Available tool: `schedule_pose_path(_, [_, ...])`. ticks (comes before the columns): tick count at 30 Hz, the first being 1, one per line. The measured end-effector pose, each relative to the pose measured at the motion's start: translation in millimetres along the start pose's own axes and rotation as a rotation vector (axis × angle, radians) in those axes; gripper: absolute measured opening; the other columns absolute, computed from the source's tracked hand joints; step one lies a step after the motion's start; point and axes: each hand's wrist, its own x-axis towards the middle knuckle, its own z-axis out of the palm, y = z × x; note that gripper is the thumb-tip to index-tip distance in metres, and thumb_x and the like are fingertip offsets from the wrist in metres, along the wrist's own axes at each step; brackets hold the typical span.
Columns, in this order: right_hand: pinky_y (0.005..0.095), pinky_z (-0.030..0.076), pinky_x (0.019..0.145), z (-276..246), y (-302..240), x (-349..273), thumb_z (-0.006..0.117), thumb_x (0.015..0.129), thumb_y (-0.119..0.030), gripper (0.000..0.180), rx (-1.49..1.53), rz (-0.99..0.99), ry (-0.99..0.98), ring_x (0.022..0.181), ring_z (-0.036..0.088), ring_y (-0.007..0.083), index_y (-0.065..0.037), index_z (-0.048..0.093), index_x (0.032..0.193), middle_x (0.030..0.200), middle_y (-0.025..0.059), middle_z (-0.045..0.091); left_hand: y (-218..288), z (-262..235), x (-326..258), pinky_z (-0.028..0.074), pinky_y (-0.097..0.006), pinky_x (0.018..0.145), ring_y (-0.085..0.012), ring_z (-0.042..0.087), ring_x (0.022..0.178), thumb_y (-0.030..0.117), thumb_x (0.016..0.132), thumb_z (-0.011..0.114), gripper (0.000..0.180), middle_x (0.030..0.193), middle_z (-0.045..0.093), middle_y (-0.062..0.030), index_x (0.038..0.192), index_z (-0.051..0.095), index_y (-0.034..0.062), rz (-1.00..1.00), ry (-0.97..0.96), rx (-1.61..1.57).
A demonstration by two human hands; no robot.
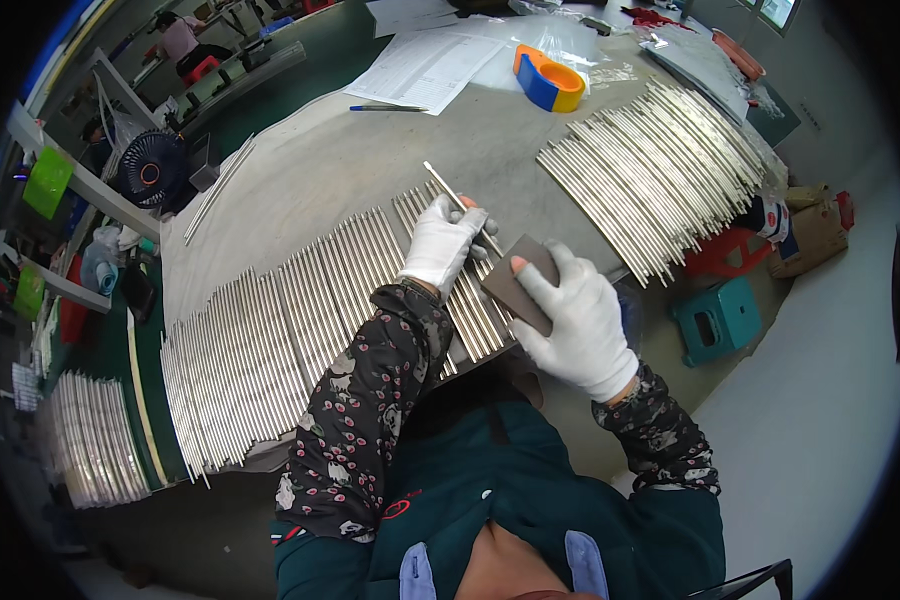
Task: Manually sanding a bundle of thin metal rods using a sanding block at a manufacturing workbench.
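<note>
On the near side of the table (300,170), left hand (448,240) has one metal rod (441,182) grasped mid-length. Long axis slants from its far-left tip down and right, toward the grey-brown block (516,288). Right hand (585,325) is clamped on that block, just right of the left and closer to the rod's lower end. That end is hidden behind block and right hand; looks like contact, can't confirm. Left fingertips partly covered.
</note>
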Motion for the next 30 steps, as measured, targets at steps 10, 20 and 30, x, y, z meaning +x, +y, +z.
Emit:
schedule_pose_path(10, [0.0414,0.051,0.076,10,16,4,0.073,0.068,-0.029,0.052,-0.128,0.131,0.059,0.091,0.058,0.0325,-0.011,0.062,0.116,0.119,0.0225,0.052,0,1,-2,0.05,-0.021,0.054,-0.0112,0.062,0.063,0.013,0.093,0.059,0.017,0.082,0.065,-0.0082,0.102,0.049,0.0032,0.002,0.04,-0.011])
schedule_pose_path(20, [0.0401,0.05,0.076,0,28,-3,0.072,0.069,-0.028,0.053,-0.083,0.123,0.024,0.095,0.057,0.0336,-0.009,0.061,0.118,0.118,0.0244,0.053,1,5,0,0.049,-0.021,0.047,-0.0096,0.059,0.057,0.01,0.089,0.063,0.018,0.074,0.063,-0.0069,0.099,0.048,0.0025,0.044,0.091,-0.017])
schedule_pose_path(30, [0.0401,0.048,0.086,-8,45,-4,0.074,0.068,-0.025,0.06,-0.211,0.376,-0.072,0.102,0.055,0.0351,-0.009,0.059,0.124,0.12,0.0226,0.052,0,7,-2,0.049,-0.021,0.046,-0.01,0.058,0.053,0.012,0.09,0.063,0.019,0.075,0.064,-0.0073,0.098,0.049,0.0024,0.065,0.112,0.029])
